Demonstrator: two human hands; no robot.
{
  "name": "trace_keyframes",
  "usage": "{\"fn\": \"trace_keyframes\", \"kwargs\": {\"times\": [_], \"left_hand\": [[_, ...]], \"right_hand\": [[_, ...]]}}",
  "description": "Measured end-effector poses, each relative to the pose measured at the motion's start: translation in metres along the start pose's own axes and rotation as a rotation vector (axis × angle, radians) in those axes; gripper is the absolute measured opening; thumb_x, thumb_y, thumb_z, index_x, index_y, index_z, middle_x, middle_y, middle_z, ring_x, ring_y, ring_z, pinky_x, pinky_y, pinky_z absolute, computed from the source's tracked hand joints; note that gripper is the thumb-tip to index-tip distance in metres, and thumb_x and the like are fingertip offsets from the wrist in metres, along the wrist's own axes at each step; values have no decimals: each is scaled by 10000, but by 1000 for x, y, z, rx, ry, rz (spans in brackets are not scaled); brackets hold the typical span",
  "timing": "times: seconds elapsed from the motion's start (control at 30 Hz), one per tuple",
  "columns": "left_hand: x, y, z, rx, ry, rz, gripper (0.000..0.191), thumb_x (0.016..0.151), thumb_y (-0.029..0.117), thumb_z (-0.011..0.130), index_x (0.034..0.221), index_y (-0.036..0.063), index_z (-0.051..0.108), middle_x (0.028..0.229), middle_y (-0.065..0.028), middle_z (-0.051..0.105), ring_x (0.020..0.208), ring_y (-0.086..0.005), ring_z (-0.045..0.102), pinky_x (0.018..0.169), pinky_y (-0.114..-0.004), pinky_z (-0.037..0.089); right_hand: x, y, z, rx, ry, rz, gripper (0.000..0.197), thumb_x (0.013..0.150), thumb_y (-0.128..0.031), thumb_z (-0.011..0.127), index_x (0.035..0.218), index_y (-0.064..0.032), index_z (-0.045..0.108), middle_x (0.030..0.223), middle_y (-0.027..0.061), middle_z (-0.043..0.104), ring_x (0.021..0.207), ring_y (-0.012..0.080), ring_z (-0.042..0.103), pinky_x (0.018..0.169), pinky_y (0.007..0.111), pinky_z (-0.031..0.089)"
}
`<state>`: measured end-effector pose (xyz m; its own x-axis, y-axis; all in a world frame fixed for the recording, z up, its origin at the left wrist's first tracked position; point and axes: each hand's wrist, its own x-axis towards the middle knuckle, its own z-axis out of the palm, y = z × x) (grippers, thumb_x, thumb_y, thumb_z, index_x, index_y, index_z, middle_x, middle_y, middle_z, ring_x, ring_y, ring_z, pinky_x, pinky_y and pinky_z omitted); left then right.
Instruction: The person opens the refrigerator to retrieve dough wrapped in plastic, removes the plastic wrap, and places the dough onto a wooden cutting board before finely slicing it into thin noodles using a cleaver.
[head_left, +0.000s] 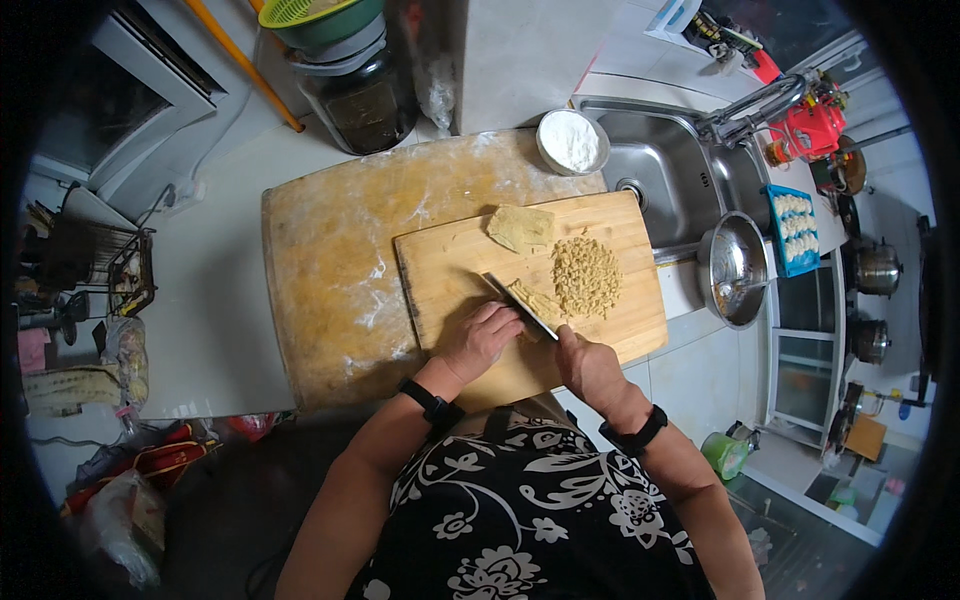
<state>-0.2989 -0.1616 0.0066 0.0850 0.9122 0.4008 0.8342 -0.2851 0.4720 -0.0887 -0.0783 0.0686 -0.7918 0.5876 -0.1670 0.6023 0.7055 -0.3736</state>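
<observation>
My right hand (592, 365) grips the handle of a kitchen knife (521, 306), its blade slanting up to the left over a wooden cutting board (442, 262). Against the blade's left side rest the bent fingers of my left hand (484, 335), near pale food that the hand and blade partly hide; whether the fingers hold it I cannot tell. Thin cut strips (534, 297) of a yellowish food, perhaps tofu, lie just right of the blade. Beyond them is a heap of small diced pieces (587, 277). A flat yellowish slab (520, 228) lies near the board's far edge.
The cutting board overlaps a larger floured wooden board (337, 247). A bowl of white powder (572, 142) stands at its far right corner, beside a steel sink (660, 187). Further right are a metal bowl (734, 270) and a blue tray (795, 231). A dark jar (367, 109) stands behind.
</observation>
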Motion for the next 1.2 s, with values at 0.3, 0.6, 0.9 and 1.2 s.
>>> {"fn": "trace_keyframes", "kwargs": {"times": [0.3,0.6,0.9,1.2], "left_hand": [[2,0,-5,-22,75,41,210,764,27,621,953,85,692,1006,-21,642,971,-215,595,783,-316,523],[-3,-6,8,-58,128,46,239,746,5,637,963,93,686,976,-46,627,949,-242,593,798,-332,517],[-1,-2,-5,-47,93,29,256,736,5,663,976,91,677,996,-41,635,974,-227,606,817,-338,525],[-1,-2,3,33,171,73,201,727,-3,630,902,84,679,976,-41,617,955,-246,602,799,-333,523]], "right_hand": [[-8,-14,-43,17,-38,-35,106,945,-142,503,936,-36,500,666,173,626,566,371,614,478,464,474],[-4,-10,1,33,102,2,67,921,-102,496,906,-40,478,665,179,614,557,364,614,481,445,480],[-8,-19,-39,-7,-54,-2,96,937,-130,502,923,-37,484,644,177,626,557,365,619,482,450,483],[9,-10,10,105,158,-12,129,920,-132,560,931,-22,494,649,213,610,587,415,604,517,488,475]]}}
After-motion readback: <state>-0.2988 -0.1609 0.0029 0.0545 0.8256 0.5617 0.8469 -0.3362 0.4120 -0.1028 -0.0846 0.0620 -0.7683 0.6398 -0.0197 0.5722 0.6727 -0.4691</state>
